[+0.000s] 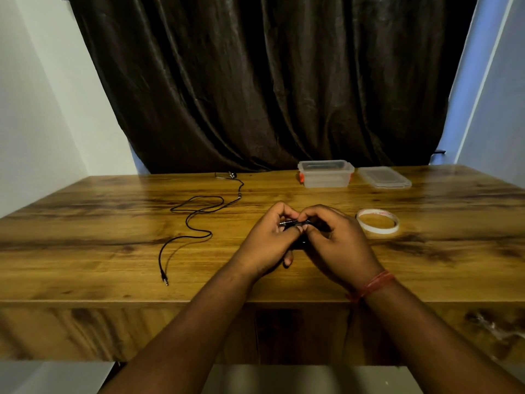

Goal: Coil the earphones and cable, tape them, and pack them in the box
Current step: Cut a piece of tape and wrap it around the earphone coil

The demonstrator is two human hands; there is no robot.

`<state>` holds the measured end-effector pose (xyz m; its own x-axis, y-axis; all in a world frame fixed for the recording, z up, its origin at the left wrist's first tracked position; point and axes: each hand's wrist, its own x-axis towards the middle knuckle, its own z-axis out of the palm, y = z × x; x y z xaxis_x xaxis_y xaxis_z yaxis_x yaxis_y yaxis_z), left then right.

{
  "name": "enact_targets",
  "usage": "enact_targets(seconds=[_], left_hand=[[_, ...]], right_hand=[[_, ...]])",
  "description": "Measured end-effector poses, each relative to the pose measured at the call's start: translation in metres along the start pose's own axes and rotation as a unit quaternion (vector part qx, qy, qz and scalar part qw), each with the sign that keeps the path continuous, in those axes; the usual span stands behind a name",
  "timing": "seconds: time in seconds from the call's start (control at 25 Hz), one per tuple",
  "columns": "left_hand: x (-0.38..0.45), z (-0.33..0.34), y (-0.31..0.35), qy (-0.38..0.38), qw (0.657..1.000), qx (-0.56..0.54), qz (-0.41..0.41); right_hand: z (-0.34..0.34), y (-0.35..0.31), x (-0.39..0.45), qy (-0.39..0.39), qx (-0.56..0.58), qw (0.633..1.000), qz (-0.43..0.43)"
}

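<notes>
Little can be read here. The only print is a run of small red lettering on the white inner face of the tape roll, which lies flat on the desk at the right; the letters are too small and blurred to make out.

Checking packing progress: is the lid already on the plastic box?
No, the lid lies flat on the table to the right of the open plastic box.
</notes>
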<state>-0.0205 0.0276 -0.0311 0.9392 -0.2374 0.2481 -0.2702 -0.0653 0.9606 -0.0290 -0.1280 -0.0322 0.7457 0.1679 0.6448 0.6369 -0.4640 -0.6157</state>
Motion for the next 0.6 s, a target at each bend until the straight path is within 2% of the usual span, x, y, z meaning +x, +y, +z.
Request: enact_targets(seconds=[0.24, 0.36, 0.44, 0.52, 0.6], left_hand=[[-0.002, 0.003, 0.001, 0.012, 0.999, 0.045, 0.026], [-0.003, 0.005, 0.001, 0.038, 0.994, 0.093, 0.051], [-0.003, 0.004, 0.0, 0.047, 0.988, 0.122, 0.076], [-0.002, 0.003, 0.0, 0.043, 0.985, 0.137, 0.095], [-0.003, 0.003, -0.001, 0.039, 0.983, 0.139, 0.11]], right_hand=[[-0.001, 0.001, 0.0, 0.017, -0.011, 1.0, -0.011], [0.0, 0.007, 0.001, 0.013, 0.025, 0.998, 0.057], [0.002, 0.011, 0.003, -0.03, 0.137, 0.982, 0.13], [0.002, 0.014, 0.003, -0.073, 0.29, 0.938, 0.175], [-0.004, 0.012, 0.005, -0.082, 0.387, 0.896, 0.203]])
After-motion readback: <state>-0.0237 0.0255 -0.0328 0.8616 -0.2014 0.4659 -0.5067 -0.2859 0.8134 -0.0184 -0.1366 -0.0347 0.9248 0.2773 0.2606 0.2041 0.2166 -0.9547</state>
